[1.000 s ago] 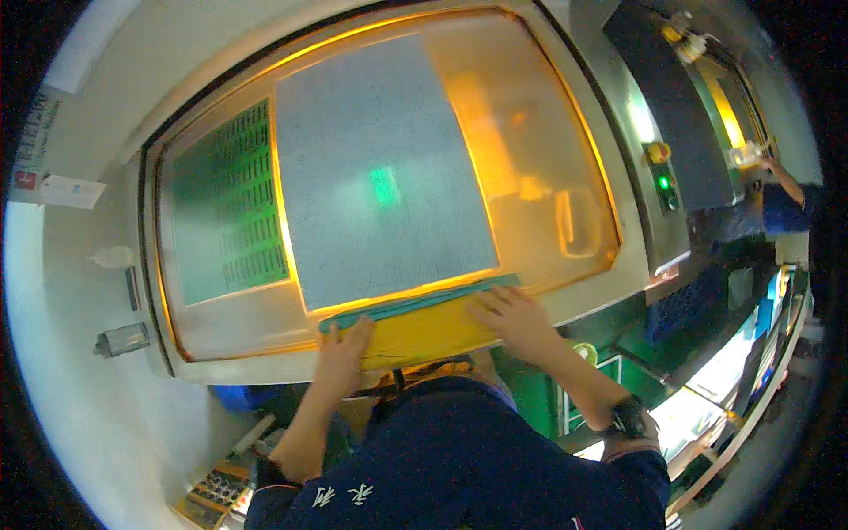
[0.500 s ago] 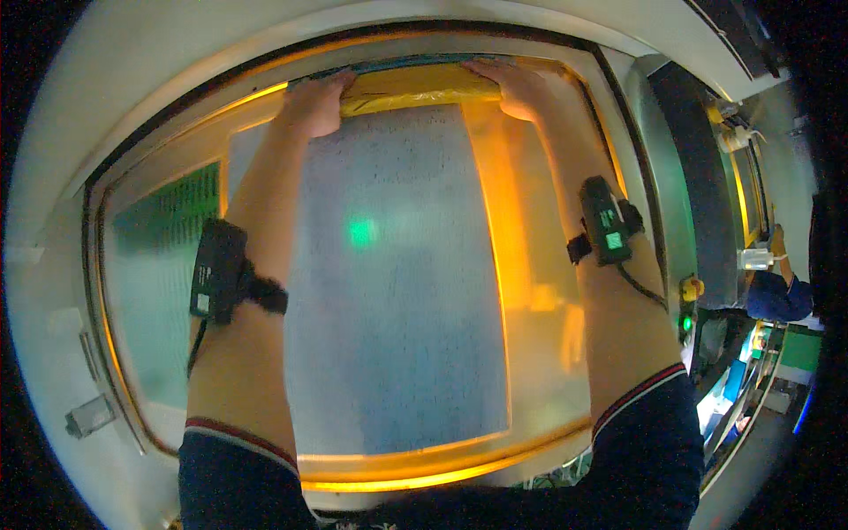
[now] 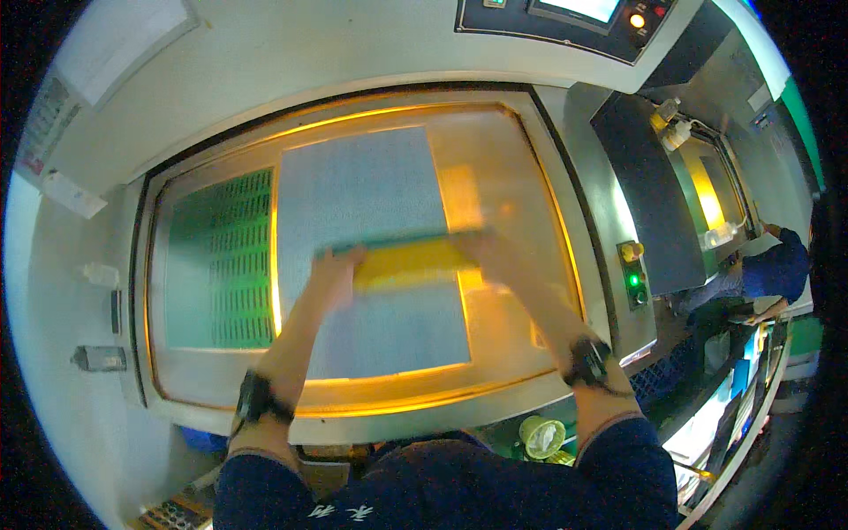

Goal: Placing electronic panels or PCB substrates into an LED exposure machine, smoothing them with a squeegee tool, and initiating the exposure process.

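Factory-type workshop indicated by control panel, green-lit button box, second lit station, co-worker seen nearby.

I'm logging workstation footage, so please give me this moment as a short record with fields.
left hand: holds the left end of the yellow bar
right hand: at its right end, blurred
bar position: over the grey-blue panel; contact unclear
left side: green panel with dark marks
right side: control box, green light lit
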`<act>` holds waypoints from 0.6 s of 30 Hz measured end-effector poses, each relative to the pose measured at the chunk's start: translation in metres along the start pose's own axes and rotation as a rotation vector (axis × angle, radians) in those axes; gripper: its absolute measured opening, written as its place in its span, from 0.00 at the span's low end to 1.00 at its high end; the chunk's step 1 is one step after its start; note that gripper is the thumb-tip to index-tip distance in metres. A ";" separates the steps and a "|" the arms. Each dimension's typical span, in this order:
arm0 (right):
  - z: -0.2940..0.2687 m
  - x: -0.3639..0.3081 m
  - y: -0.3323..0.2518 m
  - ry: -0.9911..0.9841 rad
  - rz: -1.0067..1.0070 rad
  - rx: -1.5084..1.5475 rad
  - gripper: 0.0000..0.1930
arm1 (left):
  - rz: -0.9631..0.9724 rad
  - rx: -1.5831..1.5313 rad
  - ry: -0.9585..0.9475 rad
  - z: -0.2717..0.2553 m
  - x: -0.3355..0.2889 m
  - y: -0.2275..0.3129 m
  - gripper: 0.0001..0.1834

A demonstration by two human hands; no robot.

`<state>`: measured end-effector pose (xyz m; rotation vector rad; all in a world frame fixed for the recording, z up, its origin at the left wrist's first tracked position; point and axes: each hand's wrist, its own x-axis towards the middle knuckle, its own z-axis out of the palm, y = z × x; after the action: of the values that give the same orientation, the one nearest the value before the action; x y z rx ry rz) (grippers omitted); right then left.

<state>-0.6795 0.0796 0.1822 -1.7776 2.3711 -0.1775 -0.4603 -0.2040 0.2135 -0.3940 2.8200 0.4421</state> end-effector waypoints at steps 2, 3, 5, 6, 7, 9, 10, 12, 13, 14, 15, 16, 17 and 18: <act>0.018 -0.103 -0.060 -0.504 0.470 0.537 0.30 | 0.077 -0.011 -0.273 0.085 -0.105 0.003 0.37; 0.002 -0.148 -0.141 0.171 0.349 0.064 0.31 | 0.157 -0.030 -0.313 0.134 -0.176 -0.004 0.38; -0.001 -0.214 -0.164 -0.341 -0.057 -0.008 0.33 | 0.113 0.091 -0.438 0.053 -0.220 0.079 0.43; -0.006 -0.227 -0.184 -0.346 -0.035 0.024 0.33 | 0.127 0.104 -0.472 0.053 -0.237 0.081 0.43; -0.017 -0.216 -0.185 -0.452 0.010 0.147 0.33 | 0.080 0.017 -0.511 0.056 -0.235 0.072 0.45; -0.040 -0.204 -0.143 -0.477 0.006 0.399 0.32 | 0.035 -0.057 -0.547 0.051 -0.218 0.072 0.46; -0.051 -0.209 -0.124 -0.396 -0.030 0.544 0.31 | -0.027 -0.079 -0.518 0.044 -0.217 0.077 0.45; 0.112 -0.284 0.045 -0.090 0.847 1.025 0.31 | 0.025 -0.049 -0.525 0.033 -0.191 0.104 0.44; 0.089 -0.270 0.055 0.175 0.720 0.684 0.36 | -0.028 -0.065 -0.448 0.042 -0.209 0.085 0.43; 0.058 -0.299 0.071 0.475 0.779 0.130 0.41 | -0.013 -0.085 -0.376 0.053 -0.204 0.080 0.43; 0.028 -0.325 0.085 0.710 0.919 -0.292 0.46 | 0.035 -0.058 -0.342 0.059 -0.203 0.080 0.42; -0.045 -0.304 0.073 -0.075 1.140 0.172 0.50 | -0.010 -0.038 -0.292 0.060 -0.221 0.072 0.41; 0.032 -0.378 0.102 0.596 1.185 -0.284 0.52 | 0.086 -0.137 -0.329 0.063 -0.197 0.092 0.40; -0.014 -0.330 0.051 0.373 1.338 -0.079 0.53 | 0.040 -0.235 -0.345 0.066 -0.210 0.076 0.39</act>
<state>-0.6400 0.4107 0.2076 0.1290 3.2430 -0.2150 -0.2741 -0.0653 0.2342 -0.2761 2.4525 0.7741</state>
